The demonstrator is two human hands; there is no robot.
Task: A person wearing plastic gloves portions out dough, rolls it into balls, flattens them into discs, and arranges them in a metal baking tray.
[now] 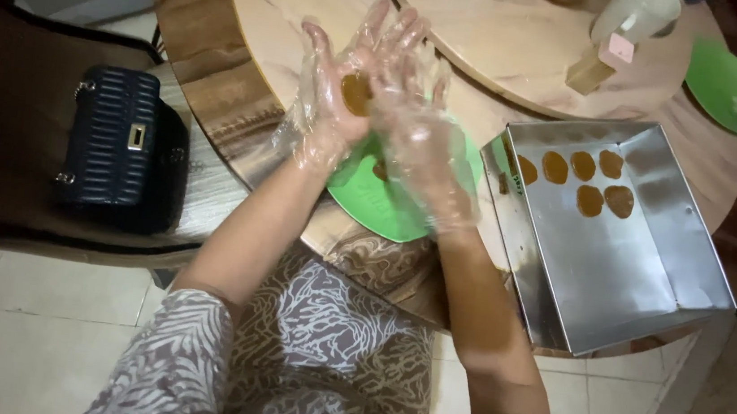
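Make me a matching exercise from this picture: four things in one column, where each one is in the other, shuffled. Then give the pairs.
Things:
1. brown dough piece
2. green plate
3. metal tray
4. dark quilted handbag

Places:
A. on the chair beside the table
B. at the table's right edge, holding flattened brown pieces
C. pressed between the gloved hands
D. on the table under the hands

Pairs: 1-C, 2-D, 3-B, 4-A
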